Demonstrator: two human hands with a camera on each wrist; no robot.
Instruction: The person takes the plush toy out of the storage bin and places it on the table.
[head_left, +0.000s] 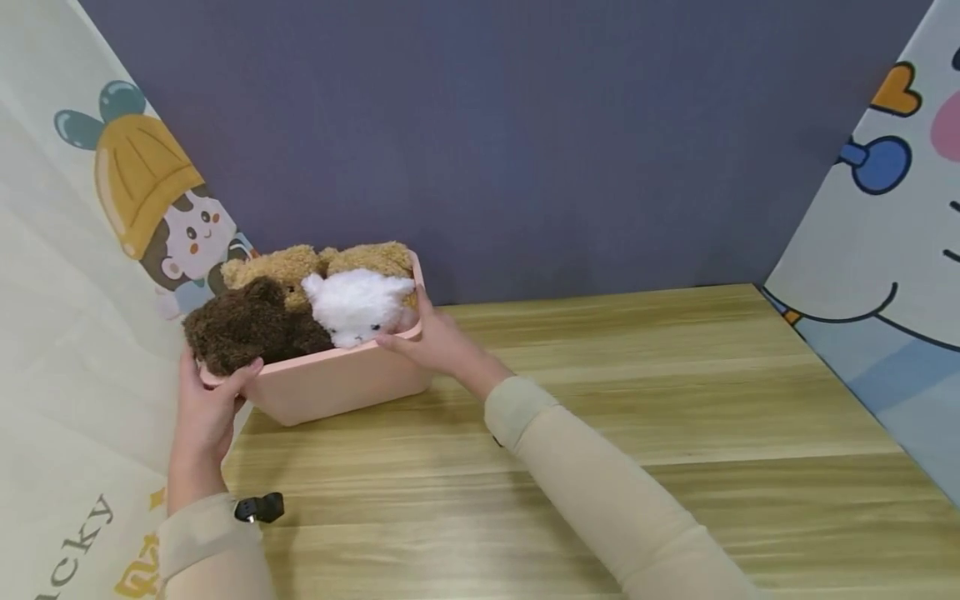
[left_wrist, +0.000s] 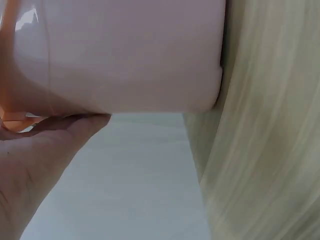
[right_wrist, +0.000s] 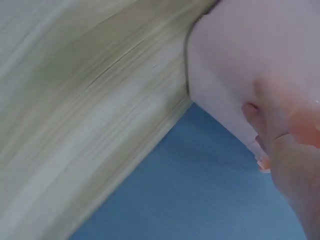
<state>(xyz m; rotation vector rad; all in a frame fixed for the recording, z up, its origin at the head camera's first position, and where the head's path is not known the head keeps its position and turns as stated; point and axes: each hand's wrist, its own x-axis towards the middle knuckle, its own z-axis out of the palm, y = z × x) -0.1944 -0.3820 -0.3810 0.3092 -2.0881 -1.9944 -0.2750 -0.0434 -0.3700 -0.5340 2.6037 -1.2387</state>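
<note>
A pink plastic storage bin (head_left: 337,390) stands at the far left of the table, filled with plush toys. A dark brown plush (head_left: 238,327) lies at its left end, a white plush (head_left: 362,307) at the front right. Behind them sit two tan plush toys, one at the left (head_left: 273,268) and one at the right (head_left: 372,258). My left hand (head_left: 206,412) grips the bin's left end, thumb over the front rim. With the thumb along the front rim, my right hand (head_left: 438,337) holds the right end. Both wrist views show fingers against the bin's smooth wall.
The wood-grain table (head_left: 637,400) extends to the right of the bin. A dark blue-grey panel (head_left: 525,150) rises behind it. Printed cartoon sheets hang at the left (head_left: 60,275) and right (head_left: 847,258). A black strap (head_left: 260,507) sits at my left cuff.
</note>
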